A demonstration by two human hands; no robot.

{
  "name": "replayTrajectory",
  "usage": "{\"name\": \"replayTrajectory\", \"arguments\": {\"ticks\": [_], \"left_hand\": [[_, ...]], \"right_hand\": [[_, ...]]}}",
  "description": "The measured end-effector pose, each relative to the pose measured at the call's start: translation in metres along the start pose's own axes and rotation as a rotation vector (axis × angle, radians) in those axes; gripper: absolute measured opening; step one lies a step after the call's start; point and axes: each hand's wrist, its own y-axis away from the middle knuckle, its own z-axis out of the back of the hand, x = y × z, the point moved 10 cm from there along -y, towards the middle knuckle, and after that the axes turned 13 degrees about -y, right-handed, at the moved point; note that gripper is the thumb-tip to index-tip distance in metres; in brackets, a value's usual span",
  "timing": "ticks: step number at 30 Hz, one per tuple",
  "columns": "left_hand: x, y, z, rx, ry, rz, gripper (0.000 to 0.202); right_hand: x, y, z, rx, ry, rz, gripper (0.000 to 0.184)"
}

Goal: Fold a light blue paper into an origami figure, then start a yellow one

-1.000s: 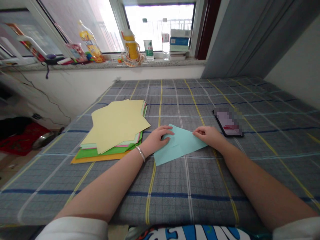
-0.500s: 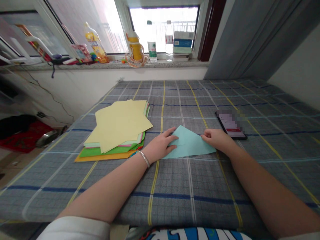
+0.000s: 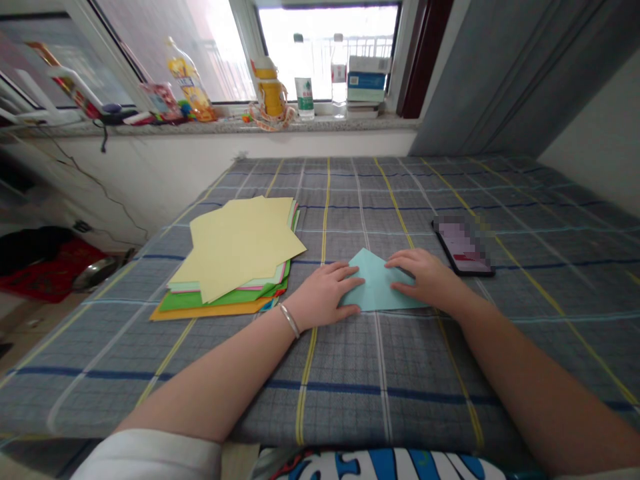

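Observation:
A light-blue sheet of paper (image 3: 371, 291), folded into a triangle with its tip pointing away from me, lies flat on the checked cloth. My left hand (image 3: 327, 291) rests on its left side with the fingers spread. On its right side lies my right hand (image 3: 420, 277), fingers apart and pressing down on the paper. Both hands cover the triangle's outer parts, so the left corner is hidden. A silver bangle (image 3: 289, 320) circles my left wrist.
Left of the hands is a stack of coloured paper (image 3: 243, 243), yellow on top. A phone (image 3: 463, 248) lies to the right. The grey checked cloth (image 3: 345, 387) spreads underneath. Bottles, a yellow flask (image 3: 270, 90) and boxes (image 3: 367, 83) line the windowsill.
My right hand has let go of the paper's right edge, opened, and moved inward onto the sheet. My left hand has shifted slightly, its fingers still on the paper.

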Motion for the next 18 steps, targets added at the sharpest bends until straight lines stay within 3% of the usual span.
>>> {"name": "replayTrajectory", "arguments": {"ticks": [4, 12, 18], "left_hand": [[-0.004, 0.001, 0.000, 0.024, -0.023, -0.014, 0.064], [-0.007, 0.002, 0.000, 0.069, -0.051, -0.020, 0.053], [-0.013, 0.002, 0.004, 0.044, -0.094, -0.011, 0.059]], "right_hand": [[0.028, 0.003, -0.017, 0.123, -0.117, 0.171, 0.038], [0.040, 0.005, -0.021, 0.166, -0.049, 0.162, 0.044], [0.049, 0.006, -0.025, 0.183, 0.016, 0.177, 0.053]]}}
